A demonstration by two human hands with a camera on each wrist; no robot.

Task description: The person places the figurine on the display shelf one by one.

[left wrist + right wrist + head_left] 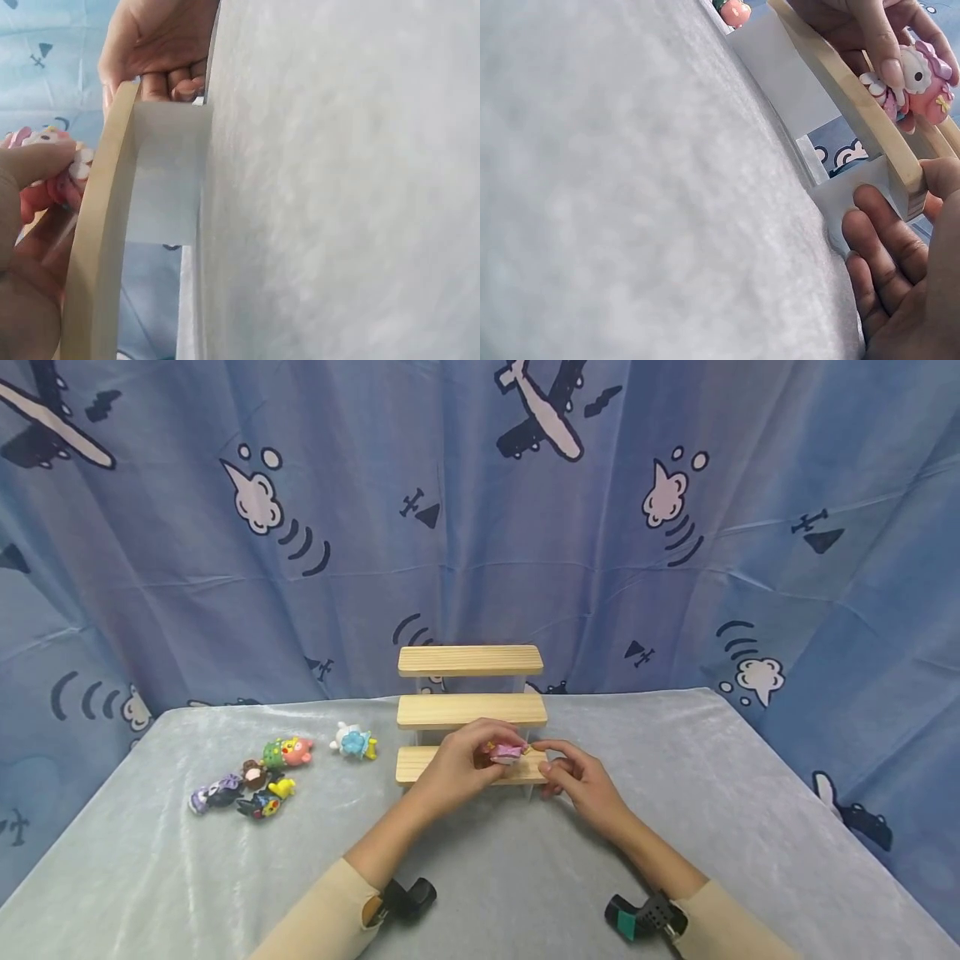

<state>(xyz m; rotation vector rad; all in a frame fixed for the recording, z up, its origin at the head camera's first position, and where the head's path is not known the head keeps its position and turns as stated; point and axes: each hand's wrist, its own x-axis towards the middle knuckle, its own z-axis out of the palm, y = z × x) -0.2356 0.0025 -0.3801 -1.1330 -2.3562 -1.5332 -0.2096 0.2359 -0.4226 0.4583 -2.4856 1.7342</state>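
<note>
Nearest the camera are the left sleeve and right sleeve, both beige, entering at the lower edge; a black wrist device is worn on the left wrist and a second device on the right (the latter with a green patch).

Left hand: thumb and fingers closed together around a pink figurine, with white portions and a small yellow bow visible from the right wrist. The figurine is located over the lowest board of a three-tier stand, toward its right part; whether its base touches the wood cannot be determined.

Right hand: curled at the right end of that same board, gripping the edge, with the remaining fingers bent beside a pale side support.

On the table, left of the stand, five further toys were noted: a white-and-blue figure set apart from the others, and a close group consisting of a pink-and-green figure, a brown-topped figure, a purple-and-grey figure and a dark figure (yellow at one end).

Behind hangs a blue curtain printed with aeroplanes.
</note>
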